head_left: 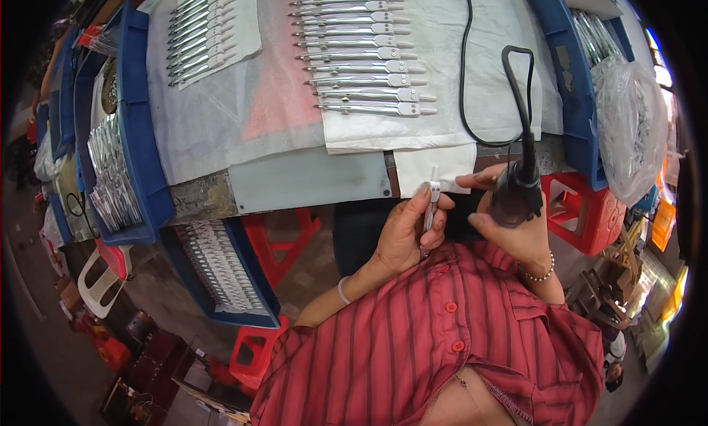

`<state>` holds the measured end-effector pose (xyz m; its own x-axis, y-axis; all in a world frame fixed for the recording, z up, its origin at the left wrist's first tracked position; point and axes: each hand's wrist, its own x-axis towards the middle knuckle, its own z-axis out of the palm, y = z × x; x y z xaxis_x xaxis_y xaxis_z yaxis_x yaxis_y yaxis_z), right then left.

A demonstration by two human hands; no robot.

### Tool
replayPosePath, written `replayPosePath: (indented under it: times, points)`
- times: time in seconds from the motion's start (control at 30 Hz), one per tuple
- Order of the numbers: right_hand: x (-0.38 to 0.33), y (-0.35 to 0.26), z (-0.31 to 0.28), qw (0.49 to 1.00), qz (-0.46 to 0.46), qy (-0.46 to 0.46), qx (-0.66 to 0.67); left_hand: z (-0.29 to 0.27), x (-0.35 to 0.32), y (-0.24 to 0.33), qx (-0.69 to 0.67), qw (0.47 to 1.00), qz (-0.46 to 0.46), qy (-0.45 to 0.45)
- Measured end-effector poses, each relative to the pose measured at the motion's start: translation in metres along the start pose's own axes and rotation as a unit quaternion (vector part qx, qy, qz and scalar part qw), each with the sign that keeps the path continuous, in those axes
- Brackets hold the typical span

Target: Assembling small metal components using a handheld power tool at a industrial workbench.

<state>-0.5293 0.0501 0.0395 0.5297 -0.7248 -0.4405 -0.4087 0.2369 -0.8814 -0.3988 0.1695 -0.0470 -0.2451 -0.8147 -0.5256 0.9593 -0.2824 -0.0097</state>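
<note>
In my left hand (413,230), closed near my shirt front, is a small silver drawing compass (433,194) with a light grey head. The compass points upward between thumb and fingers, and its lower part is partly covered by them. My right hand (509,241) is just right of it, around a black corded tool (512,197) whose rear end hides the palm. The thumb and forefinger of that hand reach toward the compass, apart from it. The tool's tip is out of sight.
Rows of compasses (361,51) and thinner silver pieces (203,35) lie on white sheeting. Blue bins (136,131) of metal parts flank the table; another blue tray (221,267) sits below it. A black cable (463,79) loops across the sheeting. Red stools (586,212) stand beneath.
</note>
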Motion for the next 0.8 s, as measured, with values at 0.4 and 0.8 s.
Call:
replayPosePath:
  times: [0.4, 0.8]
  points:
    - [-0.002, 0.004, 0.017, 0.999, 0.005, -0.041, -0.004, 0.006, -0.001, -0.004, 0.099, 0.992, 0.057, 0.053]
    - [-0.007, -0.011, 0.002, 0.992, -0.113, -0.004, -0.054, 0.010, -0.005, -0.005, 0.150, 0.982, 0.089, 0.078]
